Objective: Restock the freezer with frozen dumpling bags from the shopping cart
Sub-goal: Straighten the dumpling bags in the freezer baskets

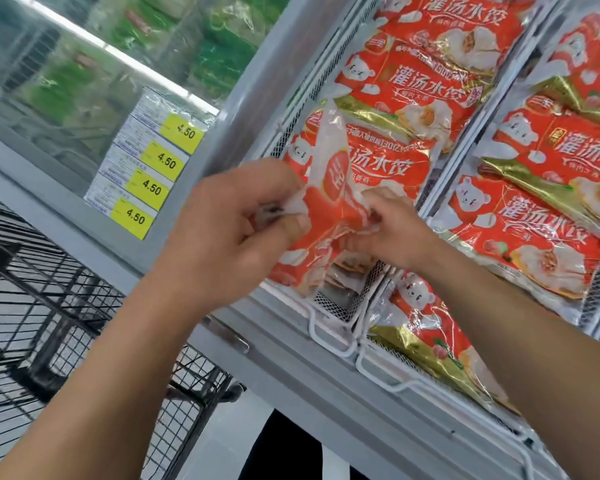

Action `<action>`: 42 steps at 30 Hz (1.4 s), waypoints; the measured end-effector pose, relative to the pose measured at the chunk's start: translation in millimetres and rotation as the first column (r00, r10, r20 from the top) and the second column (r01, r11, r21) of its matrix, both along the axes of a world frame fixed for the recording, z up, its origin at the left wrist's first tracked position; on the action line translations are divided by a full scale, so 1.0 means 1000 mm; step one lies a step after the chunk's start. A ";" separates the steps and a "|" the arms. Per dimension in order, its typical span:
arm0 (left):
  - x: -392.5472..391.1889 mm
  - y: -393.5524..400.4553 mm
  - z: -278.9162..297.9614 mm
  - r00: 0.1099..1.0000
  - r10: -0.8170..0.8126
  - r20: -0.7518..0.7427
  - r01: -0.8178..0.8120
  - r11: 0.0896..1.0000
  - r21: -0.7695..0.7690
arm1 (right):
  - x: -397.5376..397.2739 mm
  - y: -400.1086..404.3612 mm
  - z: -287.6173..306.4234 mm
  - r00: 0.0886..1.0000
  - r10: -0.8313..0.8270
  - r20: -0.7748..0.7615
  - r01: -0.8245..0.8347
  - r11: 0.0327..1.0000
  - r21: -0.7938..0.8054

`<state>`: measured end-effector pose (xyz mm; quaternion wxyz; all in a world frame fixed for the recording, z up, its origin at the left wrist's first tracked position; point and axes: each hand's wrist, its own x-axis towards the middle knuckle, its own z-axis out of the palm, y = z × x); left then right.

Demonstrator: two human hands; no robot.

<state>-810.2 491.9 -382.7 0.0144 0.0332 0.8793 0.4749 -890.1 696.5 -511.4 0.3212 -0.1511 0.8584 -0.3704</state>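
Note:
A red and white dumpling bag [329, 209] stands on edge in the near end of the left wire basket [329, 306] of the open freezer [291, 368]. My left hand [236, 230] pinches the bag's left edge with curled fingers. My right hand [388, 230] grips the bag's right side, fingers curled into the plastic. Behind it, several matching red dumpling bags [413, 88] lie stacked in the same basket. More red bags [534, 233] fill the neighbouring basket on the right. The black wire shopping cart [49, 306] stands at lower left; its contents are not visible.
A stack of yellow 4.50 price tags [153, 174] hangs on the freezer's glass lid to the left. Green packages [84, 81] lie blurred under that glass lid. The grey freezer rim runs diagonally between the cart and the baskets.

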 end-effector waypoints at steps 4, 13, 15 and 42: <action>-0.012 -0.003 0.004 0.956 0.273 0.108 -0.292 0.922 0.254 | -0.009 0.021 0.030 0.951 -0.223 0.213 0.266 0.943 -0.200; -0.033 0.018 -0.092 0.855 0.464 0.233 -0.273 0.784 -0.557 | 0.000 0.032 0.031 0.994 0.107 -0.025 -0.085 0.888 0.452; -0.026 0.024 -0.108 0.887 0.353 0.297 -0.085 0.758 -0.647 | 0.017 0.012 0.022 0.915 0.343 -0.211 -0.162 0.794 0.586; -0.066 -0.001 -0.150 0.774 0.062 0.630 0.463 0.623 -0.630 | 0.014 -0.006 -0.027 0.848 0.523 -0.084 -0.352 0.675 0.648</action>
